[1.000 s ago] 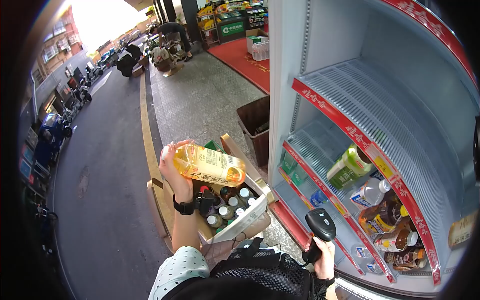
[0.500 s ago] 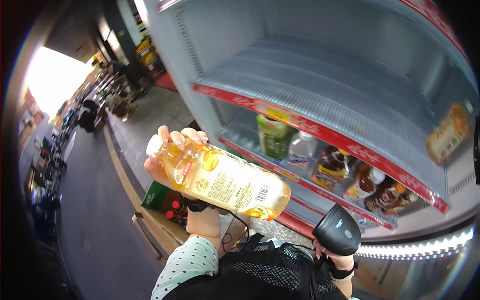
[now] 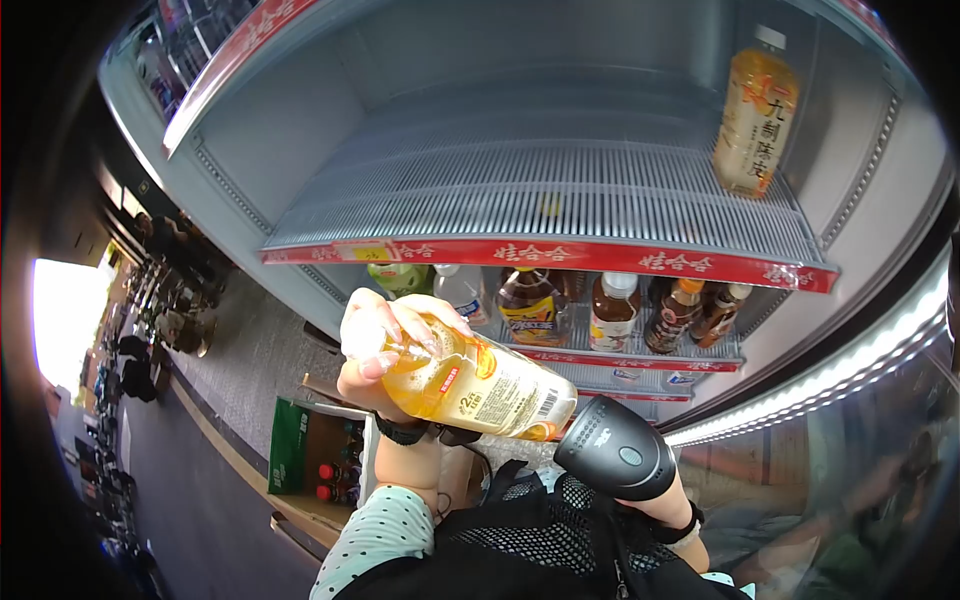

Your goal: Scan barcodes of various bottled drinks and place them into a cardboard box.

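My left hand (image 3: 372, 335) is wrapped around the neck end of a large drink bottle (image 3: 490, 385) with pale yellow-orange contents. The bottle lies tilted, its base lower right, with the printed label and barcode facing up; my hand hides the cap. My right hand (image 3: 655, 507), mostly hidden, grips a black handheld barcode scanner (image 3: 615, 450) from below. The scanner's head overlaps the bottle's base in this view. A similar bottle (image 3: 757, 115) stands upright at the right side of the fridge shelf (image 3: 540, 170) beyond my hands.
Several bottles, including a dark tea-coloured one (image 3: 533, 305), stand on the lower shelf behind a red price strip (image 3: 560, 254). An open carton (image 3: 300, 508) with red-capped bottles sits at lower left. A lit glass door (image 3: 780, 430) spans the right. Parked motorbikes line the left.
The scanner has come left to the bottle's base. My left hand and the bottle sit lower and further right in view, and the view has turned to face the fridge.
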Available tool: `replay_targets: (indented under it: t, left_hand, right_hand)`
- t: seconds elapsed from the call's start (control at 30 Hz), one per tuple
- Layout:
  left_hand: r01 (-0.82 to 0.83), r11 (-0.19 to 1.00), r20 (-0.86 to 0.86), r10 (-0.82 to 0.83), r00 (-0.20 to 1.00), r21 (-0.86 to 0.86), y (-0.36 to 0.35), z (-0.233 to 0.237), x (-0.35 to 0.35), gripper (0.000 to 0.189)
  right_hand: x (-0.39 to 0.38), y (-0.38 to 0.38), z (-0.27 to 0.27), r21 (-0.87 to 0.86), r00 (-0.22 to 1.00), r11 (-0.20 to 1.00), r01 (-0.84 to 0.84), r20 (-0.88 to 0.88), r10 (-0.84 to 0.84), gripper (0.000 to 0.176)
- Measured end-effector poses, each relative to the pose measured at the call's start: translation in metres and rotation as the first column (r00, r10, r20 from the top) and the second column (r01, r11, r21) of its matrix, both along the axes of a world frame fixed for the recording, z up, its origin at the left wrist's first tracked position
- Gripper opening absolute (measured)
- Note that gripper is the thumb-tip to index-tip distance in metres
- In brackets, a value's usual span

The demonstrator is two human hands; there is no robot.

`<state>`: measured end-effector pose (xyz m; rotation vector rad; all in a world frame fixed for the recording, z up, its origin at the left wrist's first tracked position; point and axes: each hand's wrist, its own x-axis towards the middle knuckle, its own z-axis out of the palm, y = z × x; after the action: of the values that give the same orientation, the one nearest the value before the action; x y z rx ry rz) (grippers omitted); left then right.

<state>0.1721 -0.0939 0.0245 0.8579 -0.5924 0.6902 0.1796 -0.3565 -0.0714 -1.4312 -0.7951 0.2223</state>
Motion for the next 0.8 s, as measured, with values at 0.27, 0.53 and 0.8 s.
replay_targets:
  t: [0.27, 0.53, 0.8]
  left_hand:
    - [0.002, 0.977, -0.023, 0.003, 1.000, 0.215, -0.029, 0.025, 0.024, 0.023]
    - [-0.623, 0.769, 0.178, 0.599, 0.781, 0.144, -0.101, 0.082, 0.066, 0.030]
    - [-0.565, 0.787, 0.267, 0.506, 0.820, 0.247, -0.169, 0.119, 0.115, 0.027]
  right_hand:
    - [-0.009, -0.025, -0.016, 0.198, 0.913, 0.974, 0.114, -0.407, -0.025, 0.061]
    - [-0.017, -0.049, -0.041, 0.364, 0.834, 0.898, 0.249, -0.552, -0.007, 0.048]
    - [-0.029, -0.066, -0.046, 0.246, 0.802, 0.854, 0.459, -0.528, -0.279, 0.044]
